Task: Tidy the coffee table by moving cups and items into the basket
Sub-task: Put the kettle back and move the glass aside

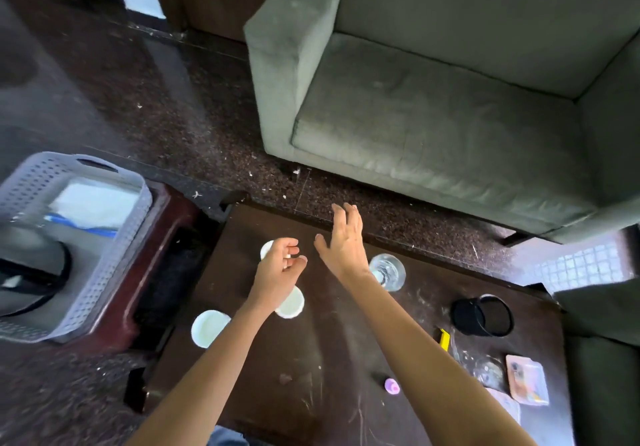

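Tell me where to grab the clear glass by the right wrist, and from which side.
Take the clear glass around its round side wall, probably from the right: it stands upright, mouth up, and the right hand and forearm crowd its left side.

Both forearms are bare from the lower edge of the view up to the wrists, with no sleeve showing on either. The left hand (280,265) and the right hand (343,245) are bare too: no gloves, and no ring, watch or band can be made out on the fingers or wrists. At the bottom edge, between the two arms, a small patch of blue denim-like cloth (227,438) shows, apparently the person's clothing.
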Tool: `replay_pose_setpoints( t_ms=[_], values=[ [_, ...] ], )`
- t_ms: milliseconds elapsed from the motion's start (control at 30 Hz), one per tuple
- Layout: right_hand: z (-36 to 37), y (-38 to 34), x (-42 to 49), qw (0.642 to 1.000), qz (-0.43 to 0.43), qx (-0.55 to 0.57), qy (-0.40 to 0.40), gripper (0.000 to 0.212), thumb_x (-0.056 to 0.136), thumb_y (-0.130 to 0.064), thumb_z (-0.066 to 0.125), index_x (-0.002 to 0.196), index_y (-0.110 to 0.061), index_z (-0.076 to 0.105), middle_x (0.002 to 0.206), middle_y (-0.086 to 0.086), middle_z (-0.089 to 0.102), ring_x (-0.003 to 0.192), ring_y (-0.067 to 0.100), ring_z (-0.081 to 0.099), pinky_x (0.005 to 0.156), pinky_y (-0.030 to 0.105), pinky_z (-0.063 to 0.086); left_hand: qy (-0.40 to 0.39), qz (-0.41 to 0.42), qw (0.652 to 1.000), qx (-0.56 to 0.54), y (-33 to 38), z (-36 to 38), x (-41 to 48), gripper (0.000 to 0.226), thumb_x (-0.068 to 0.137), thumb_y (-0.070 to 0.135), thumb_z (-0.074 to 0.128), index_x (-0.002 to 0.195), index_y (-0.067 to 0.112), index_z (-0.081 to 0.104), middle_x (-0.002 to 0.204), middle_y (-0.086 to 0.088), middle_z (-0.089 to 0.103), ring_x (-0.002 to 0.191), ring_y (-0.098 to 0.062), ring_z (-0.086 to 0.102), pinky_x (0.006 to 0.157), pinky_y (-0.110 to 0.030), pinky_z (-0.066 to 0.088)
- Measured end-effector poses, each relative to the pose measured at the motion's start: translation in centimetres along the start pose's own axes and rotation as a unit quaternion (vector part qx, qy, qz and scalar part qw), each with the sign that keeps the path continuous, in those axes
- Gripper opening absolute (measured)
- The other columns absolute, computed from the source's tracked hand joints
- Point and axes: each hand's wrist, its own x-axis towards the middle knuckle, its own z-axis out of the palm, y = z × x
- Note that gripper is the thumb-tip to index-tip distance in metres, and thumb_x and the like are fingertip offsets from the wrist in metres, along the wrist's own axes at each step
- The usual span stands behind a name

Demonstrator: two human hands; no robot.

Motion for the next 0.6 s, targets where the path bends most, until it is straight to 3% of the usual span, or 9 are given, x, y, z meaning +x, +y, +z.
replay_pose_setpoints(
  t_ms=[100, 300, 367, 500, 600],
  values=[
    [1.6, -4.9, 1.9, 0.999, -0.042, 0.010, -0.003, 0.062, 0.089, -0.014, 0.058, 0.144, -0.001, 0.031, 0.151, 0.020, 0.026, 0.145, 0.033, 0.015, 0.119, 0.044, 0.021, 0.032, 0.002, 0.999, -0.006, -0.7, -4.5, 0.8, 0.036, 0.089, 0.017, 0.061, 0.124, 0.016, 0.051, 0.117, 0.003, 0.058, 0.104, -0.013, 0.058, 0.087, -0.022, 0.044],
    [6.5, -14.2, 4.6, 0.994, -0.102, 0.028, -0.029, 0.057, 0.089, -0.014, 0.060, 0.140, -0.003, 0.038, 0.143, 0.015, 0.036, 0.137, 0.029, 0.030, 0.115, 0.037, 0.028, 0.098, -0.017, 0.995, -0.022, -2.9, -14.7, 2.3, 0.039, 0.090, 0.018, 0.061, 0.127, 0.015, 0.050, 0.121, 0.003, 0.057, 0.108, -0.014, 0.058, 0.092, -0.025, 0.045],
    [8.5, -17.0, 5.3, 0.992, -0.116, 0.026, -0.046, 0.056, 0.088, -0.014, 0.059, 0.139, -0.002, 0.039, 0.141, 0.016, 0.038, 0.137, 0.030, 0.030, 0.116, 0.036, 0.026, 0.131, -0.023, 0.990, -0.039, -3.5, -17.8, 2.8, 0.037, 0.089, 0.014, 0.061, 0.125, 0.014, 0.051, 0.120, -0.001, 0.059, 0.108, -0.015, 0.059, 0.091, -0.021, 0.046],
    [12.2, -22.0, 6.7, 0.987, -0.133, 0.024, -0.091, 0.058, 0.089, -0.017, 0.060, 0.141, -0.003, 0.038, 0.146, 0.016, 0.036, 0.142, 0.030, 0.024, 0.120, 0.038, 0.021, 0.185, -0.034, 0.981, -0.056, -4.5, -23.3, 3.6, 0.029, 0.089, 0.007, 0.059, 0.117, 0.011, 0.054, 0.109, 0.000, 0.061, 0.091, -0.010, 0.058, 0.069, 0.001, 0.040],
    [14.5, -25.4, 7.6, 0.981, -0.148, 0.010, -0.123, 0.057, 0.092, -0.018, 0.057, 0.144, -0.008, 0.034, 0.151, 0.015, 0.030, 0.146, 0.028, 0.017, 0.119, 0.035, 0.017, 0.227, -0.047, 0.971, -0.051, -6.0, -26.5, 4.4, 0.027, 0.088, 0.008, 0.057, 0.112, 0.019, 0.052, 0.105, 0.002, 0.061, 0.085, -0.007, 0.056, 0.074, -0.008, 0.042]
  ],
)
